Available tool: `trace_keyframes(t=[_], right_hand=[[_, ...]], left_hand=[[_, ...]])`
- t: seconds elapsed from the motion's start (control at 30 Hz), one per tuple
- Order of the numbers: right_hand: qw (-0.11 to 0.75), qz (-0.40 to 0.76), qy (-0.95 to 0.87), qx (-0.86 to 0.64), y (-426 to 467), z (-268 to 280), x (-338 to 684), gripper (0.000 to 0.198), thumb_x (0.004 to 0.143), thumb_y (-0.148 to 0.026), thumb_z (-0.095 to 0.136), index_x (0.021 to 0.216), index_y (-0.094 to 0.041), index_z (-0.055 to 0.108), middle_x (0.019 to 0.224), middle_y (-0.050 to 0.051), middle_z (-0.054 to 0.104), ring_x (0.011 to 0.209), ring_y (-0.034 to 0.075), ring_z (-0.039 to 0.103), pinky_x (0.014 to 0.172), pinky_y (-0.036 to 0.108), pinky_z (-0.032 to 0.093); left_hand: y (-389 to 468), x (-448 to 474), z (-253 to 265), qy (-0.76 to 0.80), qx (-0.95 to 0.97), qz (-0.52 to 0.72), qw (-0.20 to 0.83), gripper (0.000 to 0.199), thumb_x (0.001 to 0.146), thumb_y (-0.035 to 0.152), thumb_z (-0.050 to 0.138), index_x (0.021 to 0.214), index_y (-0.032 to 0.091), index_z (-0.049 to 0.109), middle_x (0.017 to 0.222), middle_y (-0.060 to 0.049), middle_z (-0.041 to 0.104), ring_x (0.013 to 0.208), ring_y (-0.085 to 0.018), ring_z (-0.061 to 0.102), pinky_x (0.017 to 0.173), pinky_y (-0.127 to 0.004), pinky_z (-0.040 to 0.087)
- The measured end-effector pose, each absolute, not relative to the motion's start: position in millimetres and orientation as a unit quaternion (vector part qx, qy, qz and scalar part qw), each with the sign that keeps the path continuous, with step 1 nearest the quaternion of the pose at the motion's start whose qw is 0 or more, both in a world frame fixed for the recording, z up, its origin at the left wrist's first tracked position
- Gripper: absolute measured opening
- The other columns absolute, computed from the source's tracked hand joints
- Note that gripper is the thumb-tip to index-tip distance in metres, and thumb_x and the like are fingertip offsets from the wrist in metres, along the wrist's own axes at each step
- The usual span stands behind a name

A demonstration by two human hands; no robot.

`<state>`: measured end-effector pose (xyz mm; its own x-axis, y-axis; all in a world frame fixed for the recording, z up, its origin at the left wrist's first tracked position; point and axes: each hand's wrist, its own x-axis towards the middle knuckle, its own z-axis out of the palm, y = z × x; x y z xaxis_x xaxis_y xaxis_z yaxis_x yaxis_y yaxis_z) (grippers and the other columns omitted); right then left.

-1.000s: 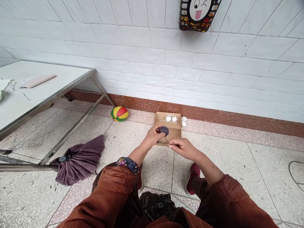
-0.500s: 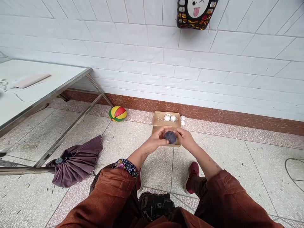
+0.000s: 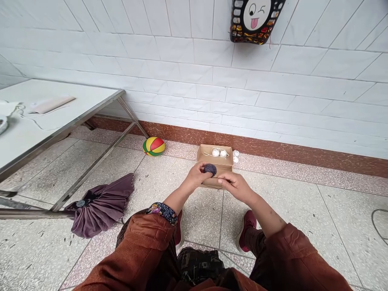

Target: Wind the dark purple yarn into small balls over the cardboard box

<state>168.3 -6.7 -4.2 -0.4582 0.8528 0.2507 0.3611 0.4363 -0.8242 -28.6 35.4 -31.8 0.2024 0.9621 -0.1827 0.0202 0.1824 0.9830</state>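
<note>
A dark grey ball of yarn is held between the thumb and fingers of my left hand. Just to its right, my right hand is closed in a pinch on a thin yarn strand, hard to see, at the side of the ball. Both hands are over an open cardboard box on the floor, covering part of its near half. Two white yarn balls with loose thread lie in the far half of the box. More white yarn sits on the floor against the box's right side.
A white table with metal legs stands at left. Under its edge lies a pleated purple cloth. A colourful ball rests near the wall. A black basket hangs above. A dark cable lies at far right.
My right hand has moved away from the yarn ball, opening a small gap. My left hand has shifted slightly left and up with the ball. The camera view has moved a little.
</note>
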Motion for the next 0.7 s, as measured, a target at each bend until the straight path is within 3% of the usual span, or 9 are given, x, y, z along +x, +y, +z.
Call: trace_keyframes(t=[0.13,0.23,0.3,0.43,0.6,0.7], right_hand=[[0.394,0.337,-0.731,-0.444,7.7,-7.4,175.9,0.022,0.098,-0.036,0.052,0.088,-0.022,0.065,0.082,0.003,0.067,0.077,0.019,0.061,0.073,0.03,0.047],[0.396,0.319,-0.709,-0.488,19.5,-21.7,178.9,0.021,0.096,-0.036,0.052,0.086,-0.022,0.064,0.077,0.002,0.064,0.07,0.018,0.058,0.069,0.03,0.045],[0.375,0.321,-0.708,-0.505,24.2,-32.4,178.5,0.023,0.097,-0.036,0.051,0.083,-0.022,0.063,0.074,0.001,0.063,0.068,0.017,0.056,0.067,0.029,0.043],[0.334,0.322,-0.724,-0.51,24.0,-46.5,173.0,0.023,0.097,-0.031,0.048,0.081,-0.021,0.061,0.076,0.001,0.063,0.071,0.017,0.058,0.068,0.028,0.043],[0.286,0.32,-0.771,-0.471,12.5,-41.1,165.8,0.022,0.099,-0.032,0.048,0.085,-0.021,0.06,0.076,0.0,0.062,0.072,0.016,0.057,0.069,0.028,0.042],[0.277,0.331,-0.801,-0.416,3.9,-28.1,164.5,0.022,0.1,-0.033,0.049,0.087,-0.021,0.062,0.079,0.001,0.064,0.073,0.016,0.058,0.072,0.028,0.044]], left_hand=[[26.3,-23.5,-30.6,0.421,0.571,0.329,0.623,0.082,0.058,0.017,0.078,0.136,0.022,0.053,0.1,-0.004,0.062,0.082,-0.016,0.058,0.075,-0.031,0.044],[20.5,-22.4,-22.7,0.326,0.578,0.302,0.684,0.092,0.064,0.017,0.077,0.148,0.029,0.042,0.104,-0.004,0.062,0.087,-0.017,0.059,0.078,-0.032,0.044],[19.8,-23.2,-17.4,0.279,0.548,0.322,0.719,0.084,0.066,0.018,0.077,0.144,0.029,0.048,0.108,-0.006,0.064,0.095,-0.019,0.06,0.083,-0.033,0.045],[24.6,-25.7,-15.4,0.286,0.44,0.4,0.752,0.051,0.066,0.019,0.076,0.116,0.021,0.067,0.113,-0.007,0.065,0.1,-0.02,0.059,0.087,-0.032,0.045],[32.8,-28.8,-22.7,0.356,0.338,0.465,0.737,0.034,0.064,0.023,0.075,0.097,0.019,0.066,0.1,-0.004,0.066,0.088,-0.016,0.059,0.078,-0.029,0.046],[35.6,-30.4,-26.2,0.421,0.373,0.451,0.693,0.034,0.064,0.026,0.074,0.096,0.019,0.064,0.096,-0.003,0.066,0.085,-0.017,0.059,0.073,-0.027,0.044]])
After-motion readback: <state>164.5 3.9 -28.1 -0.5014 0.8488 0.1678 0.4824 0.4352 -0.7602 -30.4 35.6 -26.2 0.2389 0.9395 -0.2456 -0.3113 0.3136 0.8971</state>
